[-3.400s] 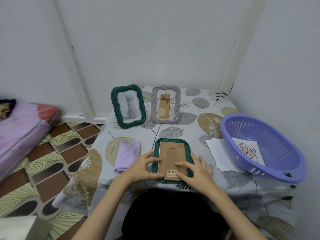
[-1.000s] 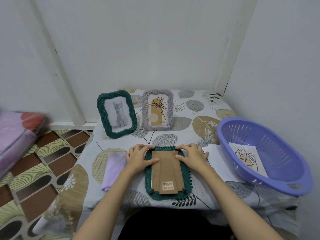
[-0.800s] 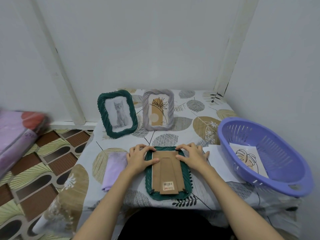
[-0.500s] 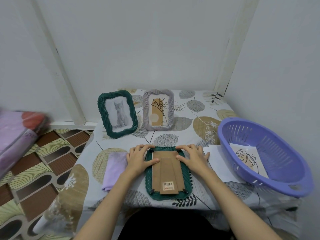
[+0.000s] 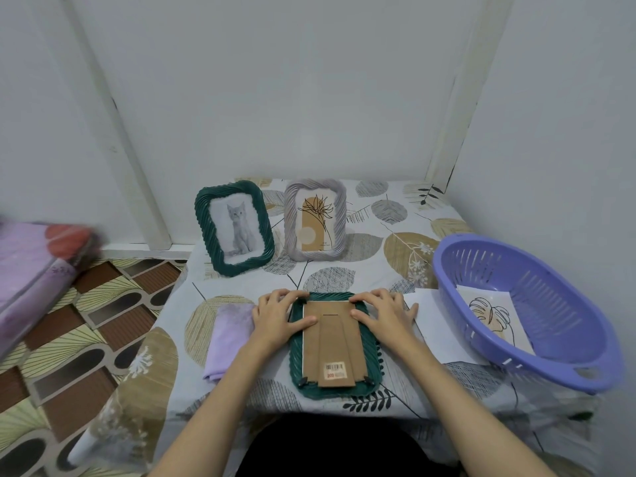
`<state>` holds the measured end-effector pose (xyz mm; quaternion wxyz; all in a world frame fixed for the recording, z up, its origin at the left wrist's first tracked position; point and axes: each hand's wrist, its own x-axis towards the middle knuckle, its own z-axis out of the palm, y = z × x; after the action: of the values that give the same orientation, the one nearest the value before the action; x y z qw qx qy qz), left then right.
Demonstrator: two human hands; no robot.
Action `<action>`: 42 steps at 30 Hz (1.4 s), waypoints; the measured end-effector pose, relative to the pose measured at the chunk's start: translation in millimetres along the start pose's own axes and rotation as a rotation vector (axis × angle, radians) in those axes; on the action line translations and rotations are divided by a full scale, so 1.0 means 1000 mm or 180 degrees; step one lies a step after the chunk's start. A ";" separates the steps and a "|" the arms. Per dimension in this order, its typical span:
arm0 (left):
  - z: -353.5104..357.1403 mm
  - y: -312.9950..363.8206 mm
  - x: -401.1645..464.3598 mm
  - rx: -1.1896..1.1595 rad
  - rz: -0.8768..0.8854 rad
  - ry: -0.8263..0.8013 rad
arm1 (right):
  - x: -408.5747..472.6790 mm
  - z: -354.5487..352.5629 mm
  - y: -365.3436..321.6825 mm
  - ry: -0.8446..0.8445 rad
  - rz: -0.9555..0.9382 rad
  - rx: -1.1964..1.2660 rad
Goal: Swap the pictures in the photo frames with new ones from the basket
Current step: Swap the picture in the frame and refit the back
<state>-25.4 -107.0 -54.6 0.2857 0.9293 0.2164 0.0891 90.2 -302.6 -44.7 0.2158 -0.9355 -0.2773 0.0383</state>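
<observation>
A purple cloth [image 5: 230, 335] lies leftmost on the counter [image 5: 406, 235]. Just right of it, the left hand [image 5: 275, 318] presses its thumb on the backing board [image 5: 332, 342] of the face-down green frame [image 5: 335, 390], fingers curled over the far left corner. The right hand [image 5: 383, 313] mirrors it on the far right corner. The frame's long axis runs away from the person, between both hands, equally near. The basket [image 5: 537, 352] sits well right. Since 3.4 s ago, both hands have shifted from the near end to the far end.

head view, looking down, near table [image 5: 447, 215]
</observation>
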 end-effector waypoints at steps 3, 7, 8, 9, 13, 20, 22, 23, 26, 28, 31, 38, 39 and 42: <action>0.000 0.002 0.000 0.0030 -0.0066 0.0002 | -0.001 0.000 0.000 0.0039 0.0022 -0.0013; -0.003 0.005 -0.002 -0.0029 -0.0163 0.0007 | -0.006 -0.001 -0.004 0.0012 0.0035 -0.0175; -0.004 0.006 -0.004 -0.0137 -0.0185 0.0073 | -0.009 -0.002 -0.006 0.0033 0.0047 -0.0197; -0.006 0.006 -0.007 -0.0254 -0.0190 0.0144 | -0.013 -0.003 -0.009 0.0085 0.0049 -0.0189; -0.007 0.003 -0.025 0.0104 -0.0037 0.0110 | -0.043 0.000 -0.021 0.0097 -0.0156 0.0027; -0.003 0.015 -0.048 -0.0792 0.0021 0.0042 | -0.074 0.013 -0.031 -0.0306 -0.0068 0.0246; -0.007 0.020 -0.051 -0.1538 -0.0158 0.0093 | -0.074 0.012 -0.031 -0.0304 -0.0077 0.0487; -0.009 0.023 -0.052 -0.1939 -0.0277 0.0084 | -0.074 0.010 -0.030 -0.0322 -0.0076 0.0631; -0.020 0.029 -0.056 -0.3383 -0.0803 -0.0101 | -0.073 0.000 -0.027 -0.0453 -0.0035 0.0998; -0.030 0.034 -0.058 -0.4138 -0.0946 -0.0232 | -0.072 -0.010 -0.030 -0.0452 -0.0085 0.1134; -0.047 0.046 -0.058 -0.4474 -0.0759 -0.0254 | -0.072 -0.035 -0.049 -0.0494 -0.0203 0.2151; -0.042 0.073 -0.047 -0.4594 -0.0310 -0.1057 | -0.072 -0.072 -0.072 -0.0443 -0.0531 0.2453; -0.038 0.075 -0.047 -0.4541 -0.0315 -0.1132 | -0.071 -0.073 -0.068 -0.0374 -0.0532 0.2271; -0.028 0.079 -0.050 -0.4175 -0.0461 -0.1021 | -0.069 -0.070 -0.052 -0.0136 -0.0363 0.1998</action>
<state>-50.5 -175.1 11.7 0.8241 0.5486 0.1342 0.0436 19.3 -326.9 37.4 0.4898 -0.8051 -0.3084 0.1294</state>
